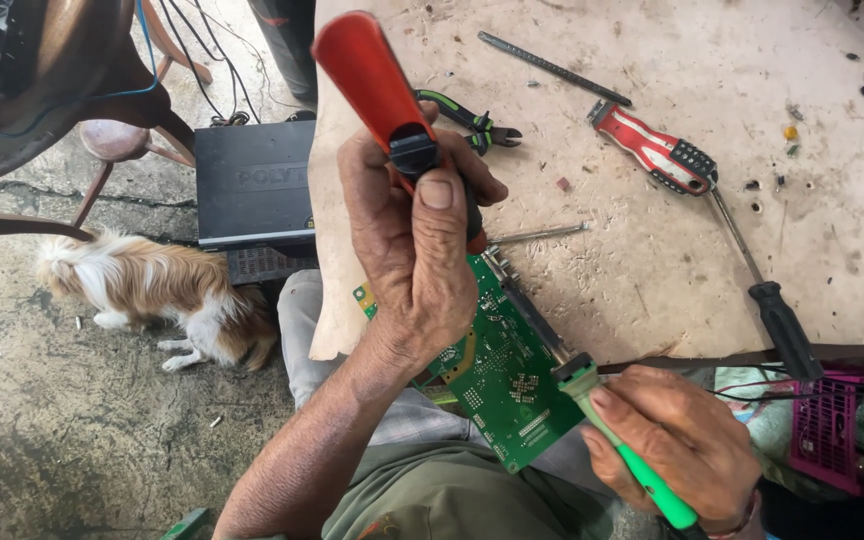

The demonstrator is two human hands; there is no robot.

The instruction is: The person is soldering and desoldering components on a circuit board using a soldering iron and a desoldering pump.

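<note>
My left hand (pixel 417 250) is closed around a red desoldering pump (pixel 370 75), held upright with the thumb on its black button. Its lower end points down at a green circuit board (pixel 504 392), which lies at the near edge of the worktable (pixel 652 270) and over my lap. My right hand (pixel 674 440) grips the green handle of a soldering iron (pixel 642 482). The iron's metal barrel reaches up and left across the board toward the pump's tip. My left hand hides the spot where both tools meet the board.
On the table lie green-and-black pliers (pixel 472 122), a thin metal rod (pixel 552 68), a red-handled screwdriver (pixel 657 150) and a black-handled screwdriver (pixel 782 325). A black box (pixel 252 185), a small dog (pixel 152 290) and a wooden chair (pixel 112 140) are on the floor to the left. A pink plastic part (pixel 827 430) sits at the right.
</note>
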